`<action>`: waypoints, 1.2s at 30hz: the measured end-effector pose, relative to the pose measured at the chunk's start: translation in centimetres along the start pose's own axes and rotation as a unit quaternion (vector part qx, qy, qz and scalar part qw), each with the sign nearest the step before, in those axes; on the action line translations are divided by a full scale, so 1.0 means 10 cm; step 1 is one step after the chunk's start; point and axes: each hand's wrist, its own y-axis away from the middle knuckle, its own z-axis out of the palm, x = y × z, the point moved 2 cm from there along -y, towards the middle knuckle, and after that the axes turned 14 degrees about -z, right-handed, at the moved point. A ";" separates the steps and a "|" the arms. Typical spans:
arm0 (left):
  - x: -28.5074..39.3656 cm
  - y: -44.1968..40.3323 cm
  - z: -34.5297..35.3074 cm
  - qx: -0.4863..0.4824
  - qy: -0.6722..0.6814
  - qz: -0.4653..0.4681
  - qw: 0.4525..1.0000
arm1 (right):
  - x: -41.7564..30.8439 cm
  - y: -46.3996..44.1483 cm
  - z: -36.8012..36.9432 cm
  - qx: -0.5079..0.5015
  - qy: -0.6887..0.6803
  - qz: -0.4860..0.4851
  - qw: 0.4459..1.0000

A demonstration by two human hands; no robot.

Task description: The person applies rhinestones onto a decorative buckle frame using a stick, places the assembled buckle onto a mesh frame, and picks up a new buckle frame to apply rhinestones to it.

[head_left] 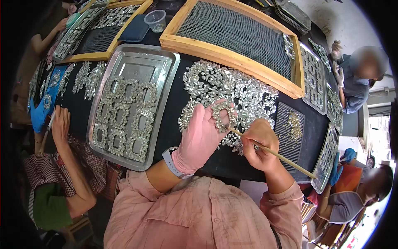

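Note:
My left hand, in a pink glove, holds up an oval ring studded with clear stones between thumb and fingers. My bare right hand pinches a thin wooden stick, and the tip of the stick meets the ring's lower edge. Under and behind both hands spreads a heap of loose clear stones. To the right of them lies a dark grooved plate carrying small gold-coloured pieces.
On the left, a metal tray carries rows of studded rings. A wood-framed mesh screen lies beyond the stones, near a clear plastic cup. Co-workers sit at both sides; one blue-gloved hand is at the left.

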 end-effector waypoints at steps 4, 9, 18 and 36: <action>0.00 0.00 -0.01 -0.003 0.010 -0.005 1.000 | 0.00 0.00 -0.01 -0.004 -0.003 -0.011 1.000; 0.00 -0.01 0.01 0.012 0.011 -0.011 1.000 | -0.02 -0.02 -0.03 0.005 -0.006 -0.015 1.000; -0.01 0.00 0.03 0.007 0.016 -0.016 1.000 | -0.08 -0.07 -0.04 -0.040 0.014 0.005 0.999; 0.01 0.00 0.05 0.002 -0.032 -0.043 0.999 | 0.01 0.17 -0.40 0.163 0.025 0.113 0.980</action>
